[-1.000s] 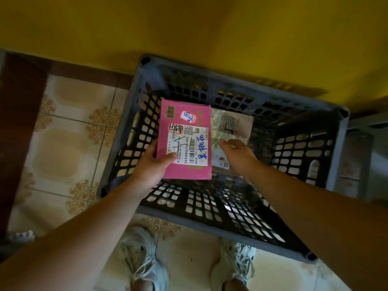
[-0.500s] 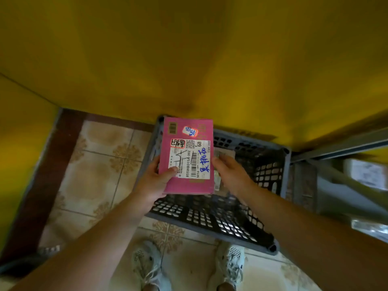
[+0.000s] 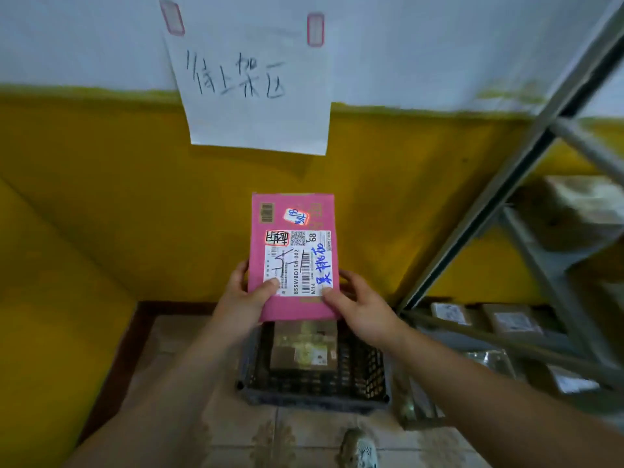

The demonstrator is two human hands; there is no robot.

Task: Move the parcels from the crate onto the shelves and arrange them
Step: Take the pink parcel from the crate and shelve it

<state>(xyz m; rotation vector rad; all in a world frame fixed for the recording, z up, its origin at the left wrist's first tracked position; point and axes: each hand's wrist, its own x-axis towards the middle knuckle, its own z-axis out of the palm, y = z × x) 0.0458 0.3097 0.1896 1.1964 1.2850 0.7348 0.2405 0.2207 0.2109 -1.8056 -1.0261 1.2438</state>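
The pink parcel (image 3: 293, 255) stands upright in both our hands, well above the crate (image 3: 314, 390) and in front of the wall, its white shipping label facing us.

The wall (image 3: 101, 197) is yellow below and pale above, and a handwritten paper sign (image 3: 253, 92) is taped to it above the parcel. To our right a grey metal shelf frame (image 3: 513, 163) leans across the view. Its upper level carries a large wrapped box (image 3: 580, 211). The lower levels carry several smaller labelled parcels (image 3: 513, 320) lying flat side by side, with bare shelf in front of them. The tiled floor (image 3: 304, 434) lies open to our left of the crate, and one shoe (image 3: 359, 449) shows at the bottom edge.

The crate is dark, slatted plastic and sits on the floor close to the wall, its right side near the foot of the shelf frame. Inside it lies one brown taped box (image 3: 304, 349), set toward the far wall of the crate with a strip of bare crate floor on the near side.

Our left hand (image 3: 241, 298) grips the parcel's lower left edge, thumb pressed on the label corner and fingers wrapped behind. Our right hand (image 3: 363, 309) grips the lower right edge the same way, thumb on the front, fingers curled round the back. Both forearms reach forward, converging on the parcel.
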